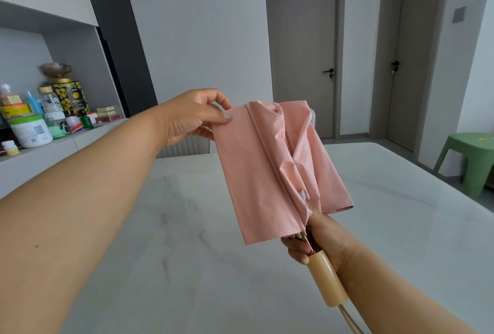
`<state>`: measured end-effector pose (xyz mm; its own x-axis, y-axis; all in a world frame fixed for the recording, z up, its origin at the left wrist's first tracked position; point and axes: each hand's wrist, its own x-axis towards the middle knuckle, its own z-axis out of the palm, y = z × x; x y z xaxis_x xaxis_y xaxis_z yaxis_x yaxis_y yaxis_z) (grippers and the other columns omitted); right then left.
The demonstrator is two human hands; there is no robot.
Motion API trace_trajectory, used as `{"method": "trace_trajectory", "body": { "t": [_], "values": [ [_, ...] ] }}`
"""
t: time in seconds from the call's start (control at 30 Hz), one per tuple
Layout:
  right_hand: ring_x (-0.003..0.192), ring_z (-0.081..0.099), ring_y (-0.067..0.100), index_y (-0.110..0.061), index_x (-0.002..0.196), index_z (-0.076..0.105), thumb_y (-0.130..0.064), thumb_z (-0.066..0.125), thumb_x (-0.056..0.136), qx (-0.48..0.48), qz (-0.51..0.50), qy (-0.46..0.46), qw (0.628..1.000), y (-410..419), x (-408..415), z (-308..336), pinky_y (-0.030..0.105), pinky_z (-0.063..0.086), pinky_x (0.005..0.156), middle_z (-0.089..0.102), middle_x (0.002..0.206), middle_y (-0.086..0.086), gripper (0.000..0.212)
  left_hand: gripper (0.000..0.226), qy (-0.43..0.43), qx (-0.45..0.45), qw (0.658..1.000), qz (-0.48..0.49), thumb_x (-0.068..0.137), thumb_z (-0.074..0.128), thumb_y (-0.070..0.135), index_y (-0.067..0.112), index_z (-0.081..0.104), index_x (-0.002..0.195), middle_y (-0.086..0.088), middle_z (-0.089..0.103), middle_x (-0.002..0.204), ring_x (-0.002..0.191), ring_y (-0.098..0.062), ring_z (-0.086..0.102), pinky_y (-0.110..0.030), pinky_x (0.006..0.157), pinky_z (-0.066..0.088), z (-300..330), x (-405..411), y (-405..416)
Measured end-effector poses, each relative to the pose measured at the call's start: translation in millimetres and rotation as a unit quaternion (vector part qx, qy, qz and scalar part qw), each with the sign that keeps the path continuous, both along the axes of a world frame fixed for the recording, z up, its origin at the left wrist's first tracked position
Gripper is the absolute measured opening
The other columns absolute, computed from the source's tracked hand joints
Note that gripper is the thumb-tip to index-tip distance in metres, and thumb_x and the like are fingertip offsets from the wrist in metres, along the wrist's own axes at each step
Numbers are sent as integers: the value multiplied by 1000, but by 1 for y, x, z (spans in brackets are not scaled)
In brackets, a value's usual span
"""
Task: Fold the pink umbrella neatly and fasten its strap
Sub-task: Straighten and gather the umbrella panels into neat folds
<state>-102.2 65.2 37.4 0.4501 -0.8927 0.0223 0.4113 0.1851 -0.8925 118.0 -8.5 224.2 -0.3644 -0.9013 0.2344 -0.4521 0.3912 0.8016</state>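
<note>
Head view: pink umbrella (272, 170) held in the air at centre frame, above a white marbled table (187, 240); canopy collapsed, one flat panel of fabric pulled out toward the left, looser folds bunched on the right side. Left hand (192, 117), reaching in from the left edge, pinches the upper left corner of that flat panel between thumb and curled fingers; fabric drawn taut from there. Right hand (318, 240), lower centre right, has its fingers wrapped around the umbrella just above the cream handle (326, 280), thumb pressed up onto the gathered fabric; rib tips show at the hand. A cream cord (350, 320) hangs from the handle's lower end toward the bottom edge. Strap cannot be made out. Left of frame: shelf (66, 141) crowded with jars, bottles and tins. Upper right: two grey doors (302, 53); right edge: green plastic stool (470, 157).
</note>
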Motion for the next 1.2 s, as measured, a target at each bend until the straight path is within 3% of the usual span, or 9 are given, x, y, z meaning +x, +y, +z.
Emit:
{"method": "trace_trajectory", "body": {
  "t": [0.17,0.33,0.47,0.57,0.83,1.1,1.2],
  "values": [
    [29,33,11,-11,52,48,-39,55,87,4,-10,2,1000,2,0,1,19,35,32,41,40,2,45,11,26,-73,997,30,88,67,11,13,57,89,-7,63,76,66,-12,63,-24,62,58,0,-1,1],
    [28,33,10,-15,43,51,-36,46,89,-3,-23,4,1000,4,0,6,18,34,31,43,39,1,51,15,1,-83,996,44,82,73,11,12,58,79,-6,60,72,62,-14,56,-26,63,57,0,1,4],
    [28,32,10,-14,43,51,-37,43,92,-10,-31,7,999,4,0,8,18,34,31,43,39,0,54,25,-16,-39,998,42,85,72,17,16,62,108,-6,62,85,72,-15,59,-31,71,57,7,2,6],
    [28,33,10,-9,51,50,-39,51,83,-5,-28,14,1000,4,0,7,19,34,30,42,39,2,44,28,-61,-13,998,23,88,69,20,21,64,115,-9,64,99,87,-19,63,-36,80,56,8,-2,7],
    [28,33,9,-13,46,52,-36,47,88,0,-20,-1,1000,4,2,6,17,35,31,45,39,1,48,11,-80,-27,996,30,90,66,16,20,63,100,-8,61,97,86,-18,61,-35,80,55,10,-17,8],
    [30,32,9,-15,45,52,-42,45,90,-2,-29,-11,999,4,0,7,18,35,31,45,41,1,52,19,-129,-18,991,30,90,66,17,4,65,103,-15,64,97,88,-24,60,-46,91,53,11,-16,9],
    [30,32,9,-15,46,50,-41,49,87,2,-31,-11,999,3,-1,6,18,35,31,40,41,2,49,17,-112,0,994,9,89,66,17,1,65,92,-13,65,87,82,-21,61,-38,84,56,13,-10,10]
  ]
}}
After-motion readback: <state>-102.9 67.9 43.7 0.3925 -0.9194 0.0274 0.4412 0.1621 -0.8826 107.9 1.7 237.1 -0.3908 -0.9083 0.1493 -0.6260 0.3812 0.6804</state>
